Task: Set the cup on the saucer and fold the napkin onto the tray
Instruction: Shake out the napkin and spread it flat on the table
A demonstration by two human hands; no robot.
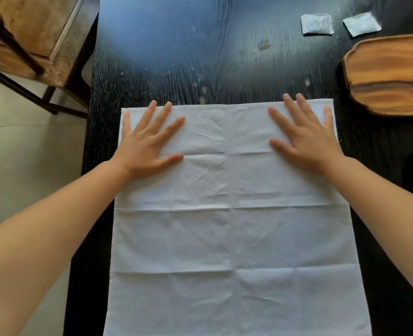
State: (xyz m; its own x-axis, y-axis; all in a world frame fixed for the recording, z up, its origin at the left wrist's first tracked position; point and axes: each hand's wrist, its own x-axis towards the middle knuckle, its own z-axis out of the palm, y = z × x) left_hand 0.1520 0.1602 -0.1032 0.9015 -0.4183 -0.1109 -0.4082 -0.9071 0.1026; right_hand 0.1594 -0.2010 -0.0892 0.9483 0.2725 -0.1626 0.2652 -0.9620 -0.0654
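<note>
**Napkin spread flat, first fold still to come**

The white cloth napkin (pixel 232 214) is lying fully opened on the dark wood tabletop (pixel 200 57), directly in front of the person. It is looking slightly longer than wide, with its long axis running from the near edge away toward the far edge, though the wide lens may be stretching it. A grid of old crease lines is showing across it.

The left hand (pixel 147 141) is pressing flat on the far left corner area, fingers straight and spread, pinching nothing. The right hand (pixel 304 139) is doing the same on the far right corner area, its grip likewise spread and flat on the cloth.

The step in hand seems to be smoothing the napkin before folding. The next move is probably calling for pinching the two far corners and bringing them toward the near edge, keeping the edges aligned.

The wooden tray (pixel 392 76) is sitting to the right, near the napkin's far right corner but apart from it. Two small pale packets (pixel 317 24) are lying beyond it. No cup or saucer is showing. A wooden chair (pixel 30 44) is standing at the left.
</note>
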